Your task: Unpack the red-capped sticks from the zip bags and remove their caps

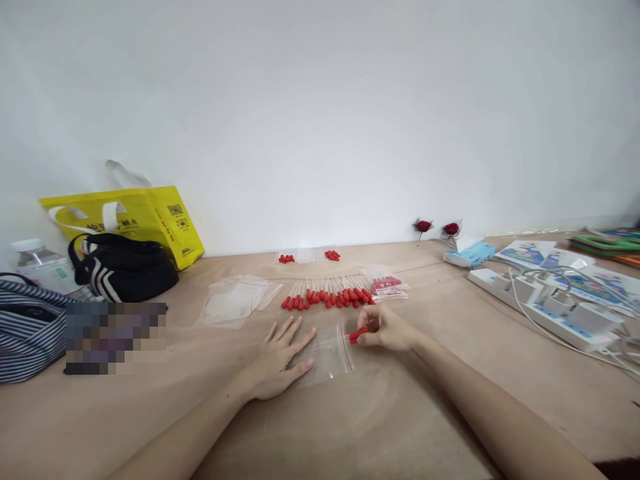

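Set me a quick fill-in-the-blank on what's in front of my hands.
The left hand lies flat on the clear plastic zip bag, whose seal strip is ____.
The right hand pinches ____ red-capped clear tube at that bag's mouth.
The flat carrier bag against the white wall is ____.
The pile of empty clear bags lies ____ of the row of red-capped tubes.
Missing words: red; one; yellow; left.

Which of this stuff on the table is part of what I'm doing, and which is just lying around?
In use: left hand flat on zip bag; right hand holding red-tipped dropper; row of droppers; empty bags; filled bags.
Lying about: yellow bag; black bag; power strip; tissue pack.
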A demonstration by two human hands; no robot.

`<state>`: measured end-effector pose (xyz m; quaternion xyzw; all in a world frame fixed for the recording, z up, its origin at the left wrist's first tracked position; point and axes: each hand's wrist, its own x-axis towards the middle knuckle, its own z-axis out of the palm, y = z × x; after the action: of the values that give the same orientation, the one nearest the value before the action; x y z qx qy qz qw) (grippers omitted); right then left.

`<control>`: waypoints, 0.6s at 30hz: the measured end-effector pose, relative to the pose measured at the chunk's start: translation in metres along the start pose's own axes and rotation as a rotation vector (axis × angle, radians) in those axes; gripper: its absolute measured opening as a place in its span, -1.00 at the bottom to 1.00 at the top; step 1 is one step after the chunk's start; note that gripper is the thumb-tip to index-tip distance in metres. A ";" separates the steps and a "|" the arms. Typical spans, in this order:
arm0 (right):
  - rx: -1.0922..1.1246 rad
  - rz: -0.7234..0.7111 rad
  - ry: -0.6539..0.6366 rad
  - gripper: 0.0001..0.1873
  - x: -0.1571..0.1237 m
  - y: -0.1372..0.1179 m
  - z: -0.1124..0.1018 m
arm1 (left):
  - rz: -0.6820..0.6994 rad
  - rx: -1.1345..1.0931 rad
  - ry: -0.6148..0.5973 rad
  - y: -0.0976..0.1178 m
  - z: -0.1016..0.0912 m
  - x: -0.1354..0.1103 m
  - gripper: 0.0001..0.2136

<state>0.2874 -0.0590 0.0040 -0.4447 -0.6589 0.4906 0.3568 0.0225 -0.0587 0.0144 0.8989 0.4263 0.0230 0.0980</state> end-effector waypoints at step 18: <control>0.093 -0.291 0.621 -0.74 0.042 -0.008 -0.016 | -0.290 -0.540 0.144 -0.025 -0.006 0.003 -0.75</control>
<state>0.2854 -0.0154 0.0169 -0.4576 -0.5524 0.3054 0.6263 0.0048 -0.0399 0.0152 0.7663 0.5344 0.1849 0.3049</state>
